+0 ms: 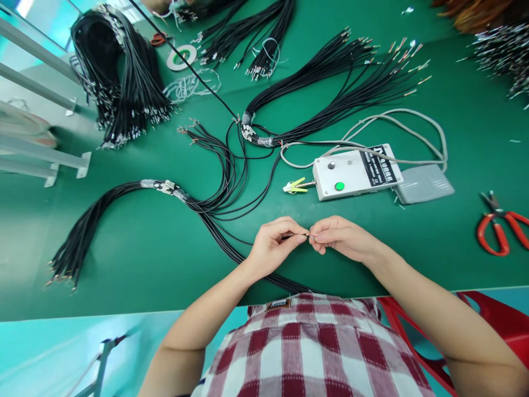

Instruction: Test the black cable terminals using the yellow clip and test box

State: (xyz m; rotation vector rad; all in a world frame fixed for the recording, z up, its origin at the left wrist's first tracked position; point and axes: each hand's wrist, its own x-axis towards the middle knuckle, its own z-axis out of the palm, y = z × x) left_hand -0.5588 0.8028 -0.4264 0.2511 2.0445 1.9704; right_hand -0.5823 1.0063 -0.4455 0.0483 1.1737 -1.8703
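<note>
My left hand (278,242) pinches a black cable (286,237) close to its end, above the front part of the table. At that end, thin coloured wires lie between the fingertips of my right hand (339,237), which are closed on them. A bundle of black cables (219,234) with a silvery banded section passes to the left of and beneath my left hand. Just beyond my hands sits a white control box (347,184) with a green button, a knob and a yellow-green clip (295,186) at its left end.
A grey foot pedal (425,183) lies behind the box, joined to a grey cord. Red-handled pliers (498,220) rest at the right. More black cable bundles (297,82) cover the back, and a looped heap (119,71) is at back left, near a tape roll (182,57).
</note>
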